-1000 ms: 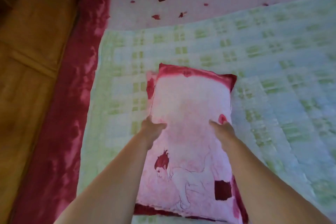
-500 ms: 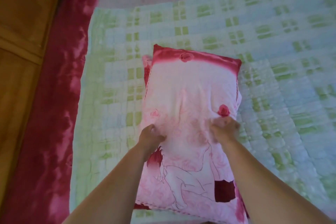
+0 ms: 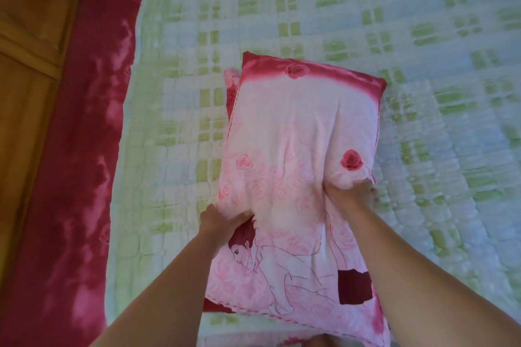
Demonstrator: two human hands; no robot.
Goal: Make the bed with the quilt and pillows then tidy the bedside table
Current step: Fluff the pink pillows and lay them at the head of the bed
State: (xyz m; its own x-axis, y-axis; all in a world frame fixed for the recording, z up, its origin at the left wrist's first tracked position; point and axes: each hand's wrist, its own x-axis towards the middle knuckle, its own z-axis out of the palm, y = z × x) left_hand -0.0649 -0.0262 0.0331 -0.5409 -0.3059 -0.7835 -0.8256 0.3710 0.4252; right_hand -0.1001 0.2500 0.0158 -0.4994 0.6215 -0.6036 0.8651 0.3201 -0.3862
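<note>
While both hands hold the pillow, it should go down straight

As the pillow sits in the middle of the view, on top of the green and blue quilt, each hand grabs one long side. The left hand pinches the pillow's edge at about 8 o'clock. The right hand squeezes the edge at about 3 o'clock. Both hands have their fingers curled into the soft cover, so the cloth bunches up there.

I think the job now is to lay this pillow neatly on a second pillow. Only a small pink corner of that one peeks out, at 10 o'clock. To do it well, keep both hands level, line up the edges, and let go with both at once. Then pat the bunched spots flat. Try not to drag the quilt into wrinkles.

This pillow is long. Its long way runs from 6 o'clock to 12 o'clock, leaning just a little. The end with the dark red band points to 12 o'clock. The end with the drawing of a person is at 6 o'clock, close to the body.

A red cloth lies at 9 o'clock, with a wooden panel past it
</note>
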